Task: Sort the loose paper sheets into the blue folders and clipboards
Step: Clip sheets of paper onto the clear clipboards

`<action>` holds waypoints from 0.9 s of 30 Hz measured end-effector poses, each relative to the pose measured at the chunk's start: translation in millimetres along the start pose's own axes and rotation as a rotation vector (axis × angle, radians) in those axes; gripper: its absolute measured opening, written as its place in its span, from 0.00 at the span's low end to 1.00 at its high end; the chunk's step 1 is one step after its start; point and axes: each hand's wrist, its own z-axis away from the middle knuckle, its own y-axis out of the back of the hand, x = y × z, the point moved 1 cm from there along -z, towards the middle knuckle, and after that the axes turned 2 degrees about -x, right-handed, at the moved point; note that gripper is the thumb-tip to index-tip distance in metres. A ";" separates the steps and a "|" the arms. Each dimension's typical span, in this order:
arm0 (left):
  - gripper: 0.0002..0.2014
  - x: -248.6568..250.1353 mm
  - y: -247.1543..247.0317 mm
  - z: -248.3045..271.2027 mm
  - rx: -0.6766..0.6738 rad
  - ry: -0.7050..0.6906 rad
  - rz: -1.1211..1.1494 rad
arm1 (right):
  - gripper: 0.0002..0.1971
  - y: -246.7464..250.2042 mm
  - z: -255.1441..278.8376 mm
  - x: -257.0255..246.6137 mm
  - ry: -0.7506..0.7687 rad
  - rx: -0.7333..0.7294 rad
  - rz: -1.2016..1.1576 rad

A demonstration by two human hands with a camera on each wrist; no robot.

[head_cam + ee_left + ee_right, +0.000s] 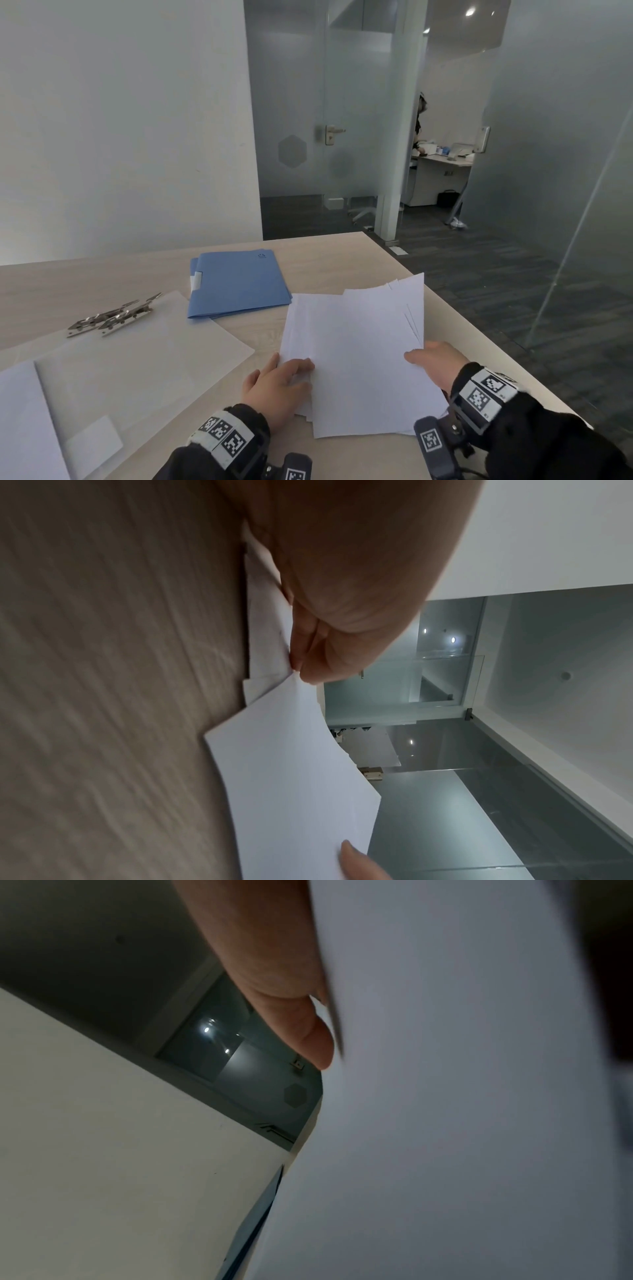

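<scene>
A loose pile of white paper sheets [356,353] lies fanned on the wooden table [325,260] in front of me. My left hand [277,380] pinches the pile's left edge; in the left wrist view its fingertips [301,666] pinch a sheet [294,777] that curves up off the table. My right hand [435,359] grips the right edge of the top sheets, thumb on top; in the right wrist view the thumb [308,1031] presses against the paper [462,1096]. Blue folders [236,284] lie stacked behind the pile. Clear clipboards [137,370] with metal clips [113,315] lie to the left.
The table's right edge [479,325] runs close beside the paper pile, with dark floor beyond. A white sheet [24,425] lies at the near left. A white wall and frosted glass door [325,130] stand behind the table.
</scene>
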 end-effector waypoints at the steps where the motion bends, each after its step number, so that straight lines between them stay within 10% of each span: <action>1: 0.16 -0.2 -0.1 0.0 0.002 -0.004 0.003 | 0.11 1.6 2.1 0.4 0.019 0.010 0.032; 13: 0.27 36.7 42.9 -4.9 0.302 -0.093 0.484 | 0.09 15.5 59.6 -18.2 0.409 0.077 -0.239; 27: 0.05 73.2 45.5 3.8 0.381 -0.258 0.842 | 0.12 1.8 64.8 -20.0 0.502 0.034 -0.494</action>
